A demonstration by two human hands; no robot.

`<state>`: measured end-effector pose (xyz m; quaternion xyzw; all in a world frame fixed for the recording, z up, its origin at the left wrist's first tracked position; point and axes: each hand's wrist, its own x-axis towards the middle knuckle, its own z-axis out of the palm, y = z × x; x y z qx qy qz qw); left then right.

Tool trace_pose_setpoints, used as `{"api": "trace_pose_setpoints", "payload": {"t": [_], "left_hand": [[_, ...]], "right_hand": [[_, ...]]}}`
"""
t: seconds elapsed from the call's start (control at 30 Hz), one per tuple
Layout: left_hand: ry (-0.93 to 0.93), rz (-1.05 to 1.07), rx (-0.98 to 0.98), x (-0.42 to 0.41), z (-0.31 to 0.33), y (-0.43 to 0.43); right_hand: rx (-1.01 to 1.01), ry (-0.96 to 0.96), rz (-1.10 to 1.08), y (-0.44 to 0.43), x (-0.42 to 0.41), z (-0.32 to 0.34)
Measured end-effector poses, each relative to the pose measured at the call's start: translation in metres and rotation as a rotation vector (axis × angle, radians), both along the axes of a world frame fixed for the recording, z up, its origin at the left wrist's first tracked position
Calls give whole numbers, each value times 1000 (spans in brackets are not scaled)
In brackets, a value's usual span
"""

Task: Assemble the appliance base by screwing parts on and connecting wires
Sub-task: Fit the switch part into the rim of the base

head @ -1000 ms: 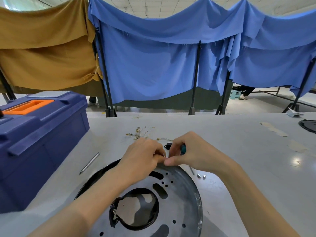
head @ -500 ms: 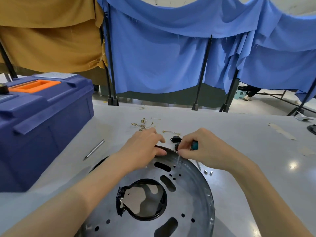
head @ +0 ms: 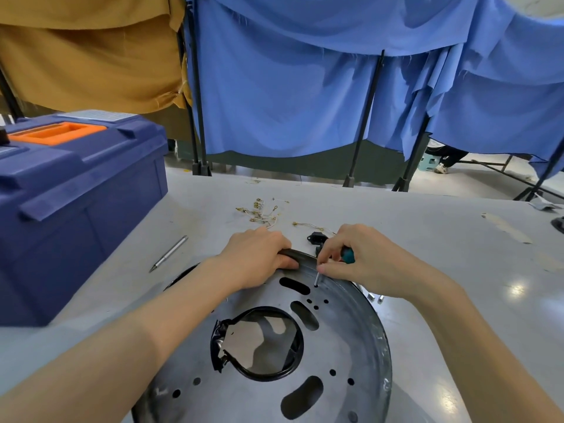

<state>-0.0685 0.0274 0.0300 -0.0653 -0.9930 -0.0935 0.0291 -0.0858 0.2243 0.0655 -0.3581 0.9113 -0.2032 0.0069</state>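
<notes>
Danger of a slip

See base (head: 345,331) flat on table (head: 457,270). See left hand (head: 259,261) gripping its far rim, right hand (head: 366,261) pinching screwdriver (head: 348,256), tip at a small hole (head: 316,286) near that rim. Might slide off if pushed at a slant, then scratch base or poke left hand just beside. No way to tell of any screw under the tip.

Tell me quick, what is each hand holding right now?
Left hand: grips the far rim of the round metal base.
Right hand: pinches a teal-handled screwdriver, tip at a hole in the base.
</notes>
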Motion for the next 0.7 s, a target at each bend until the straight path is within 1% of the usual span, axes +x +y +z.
{"api": "trace_pose_setpoints", "payload": {"t": [0.33, 0.7], "left_hand": [[10, 7, 22, 0, 0, -1], [3, 15, 15, 0, 0, 0]], "right_hand": [[54, -7, -2, -3, 2, 1], [24, -5, 22, -1, 0, 0]]}}
